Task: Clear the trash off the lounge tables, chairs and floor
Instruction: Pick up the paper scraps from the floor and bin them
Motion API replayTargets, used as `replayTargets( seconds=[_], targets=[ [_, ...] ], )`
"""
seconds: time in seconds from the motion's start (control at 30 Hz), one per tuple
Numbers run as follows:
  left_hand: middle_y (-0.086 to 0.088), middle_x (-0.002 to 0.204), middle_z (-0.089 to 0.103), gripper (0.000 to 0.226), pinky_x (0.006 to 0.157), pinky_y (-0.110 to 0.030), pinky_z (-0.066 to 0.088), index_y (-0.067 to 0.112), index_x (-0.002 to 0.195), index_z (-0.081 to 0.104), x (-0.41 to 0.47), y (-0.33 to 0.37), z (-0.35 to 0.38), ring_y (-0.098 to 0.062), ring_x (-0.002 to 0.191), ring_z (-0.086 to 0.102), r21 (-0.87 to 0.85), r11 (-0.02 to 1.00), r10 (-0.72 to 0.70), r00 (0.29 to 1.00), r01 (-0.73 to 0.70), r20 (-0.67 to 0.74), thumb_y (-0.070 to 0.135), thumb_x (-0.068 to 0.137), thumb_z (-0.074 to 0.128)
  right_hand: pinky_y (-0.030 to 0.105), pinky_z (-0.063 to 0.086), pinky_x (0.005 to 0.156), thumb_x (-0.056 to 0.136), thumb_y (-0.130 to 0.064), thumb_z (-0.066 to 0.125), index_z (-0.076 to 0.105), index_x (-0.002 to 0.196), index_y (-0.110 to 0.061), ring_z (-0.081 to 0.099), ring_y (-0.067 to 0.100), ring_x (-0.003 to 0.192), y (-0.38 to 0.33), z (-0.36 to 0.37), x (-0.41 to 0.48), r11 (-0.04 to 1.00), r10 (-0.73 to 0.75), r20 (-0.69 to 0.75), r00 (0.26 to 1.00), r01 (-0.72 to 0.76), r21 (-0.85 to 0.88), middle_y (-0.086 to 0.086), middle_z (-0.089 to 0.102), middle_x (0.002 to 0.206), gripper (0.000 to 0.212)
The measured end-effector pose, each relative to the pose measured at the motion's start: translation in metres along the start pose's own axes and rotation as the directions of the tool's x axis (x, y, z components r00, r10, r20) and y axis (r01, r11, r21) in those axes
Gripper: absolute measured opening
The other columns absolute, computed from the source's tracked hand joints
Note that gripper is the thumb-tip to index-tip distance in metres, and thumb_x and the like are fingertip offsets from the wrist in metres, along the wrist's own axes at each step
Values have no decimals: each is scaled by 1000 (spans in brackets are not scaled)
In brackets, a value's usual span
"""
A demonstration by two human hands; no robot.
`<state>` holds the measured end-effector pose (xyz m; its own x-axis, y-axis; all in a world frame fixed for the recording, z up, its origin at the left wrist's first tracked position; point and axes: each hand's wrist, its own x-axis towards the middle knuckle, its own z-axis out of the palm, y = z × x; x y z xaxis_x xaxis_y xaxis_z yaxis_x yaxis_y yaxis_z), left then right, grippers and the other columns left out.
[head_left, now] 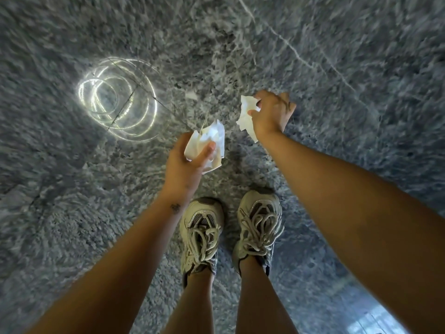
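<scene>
I look straight down at a grey marbled floor (337, 56). My left hand (185, 165) grips a crumpled white paper wad (212, 138), thumb pressed across it. My right hand (272, 114) pinches a second crumpled white tissue (246, 116) between thumb and fingers, a little above the floor. A small white scrap (191, 95) lies on the floor just beyond both hands.
My two feet in beige laced sneakers (202, 235) stand right below the hands. A bright ring-shaped light reflection (118, 97) shines on the polished floor to the left. A pale window reflection (375, 317) sits at the lower right.
</scene>
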<state>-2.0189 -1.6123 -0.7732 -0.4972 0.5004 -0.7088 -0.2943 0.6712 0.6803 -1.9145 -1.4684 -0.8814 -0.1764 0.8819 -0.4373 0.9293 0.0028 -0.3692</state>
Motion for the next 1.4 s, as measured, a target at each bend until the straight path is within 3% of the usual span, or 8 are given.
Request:
replayTargets(
  seconds=[0.13,0.27,0.33,0.53,0.7,0.97,1.17,1.4],
  targets=[
    [-3,90,63,19,61,-21,52,13,103,58,-3,2,0,-15,78,60,-18,1000,-12,1000,12,-3,16,86,64,30,45,78,77,-13,72,65,99,-9,58,21,86,5,-12,-3,945,135,128,983,-167,282,6,66,94,23],
    [0,87,62,17,58,-19,51,14,101,58,-4,2,2,-12,75,60,-18,1000,3,1000,-3,7,17,86,65,10,34,63,74,-8,75,60,102,-1,52,16,80,16,-8,-31,903,196,147,969,-237,358,13,59,106,33],
    [-2,86,62,17,56,-18,50,11,101,58,-3,2,3,-13,73,60,-9,1000,15,1000,-14,18,16,86,64,7,34,67,72,-3,76,58,106,0,56,20,88,19,3,-42,885,226,146,963,-265,383,15,50,118,39],
    [1,83,61,11,56,-16,49,16,95,57,-1,1,5,-2,66,60,-21,999,26,999,-25,44,15,86,64,34,49,82,78,-9,71,60,107,-7,59,28,102,11,21,-47,875,367,122,922,-387,291,12,61,116,31],
    [2,78,59,13,57,-16,48,20,86,56,-15,19,3,-1,62,58,6,998,54,996,-55,65,9,86,63,32,47,80,82,-16,69,61,106,-8,58,29,103,9,4,-59,896,337,201,920,-379,231,12,63,113,27],
    [2,80,61,11,56,-16,48,22,86,57,-78,96,28,-8,68,58,91,982,139,955,-168,263,18,85,66,16,26,56,77,-15,73,66,96,-6,49,13,74,12,-120,-118,716,469,37,882,-405,569,8,67,94,22],
    [9,79,62,16,61,-25,47,27,87,59,-140,156,95,-10,73,58,172,931,187,824,-323,534,27,75,70,18,28,56,74,-15,75,64,85,-7,49,14,69,62,-222,-190,525,682,-48,730,-442,727,-2,56,74,17],
    [15,79,63,20,60,-8,44,32,89,57,-242,152,192,10,67,57,230,774,197,570,-590,798,20,81,71,21,29,57,71,-15,75,66,86,-8,52,15,71,170,-270,-318,216,931,-24,364,-497,841,0,57,74,19]
  ],
)
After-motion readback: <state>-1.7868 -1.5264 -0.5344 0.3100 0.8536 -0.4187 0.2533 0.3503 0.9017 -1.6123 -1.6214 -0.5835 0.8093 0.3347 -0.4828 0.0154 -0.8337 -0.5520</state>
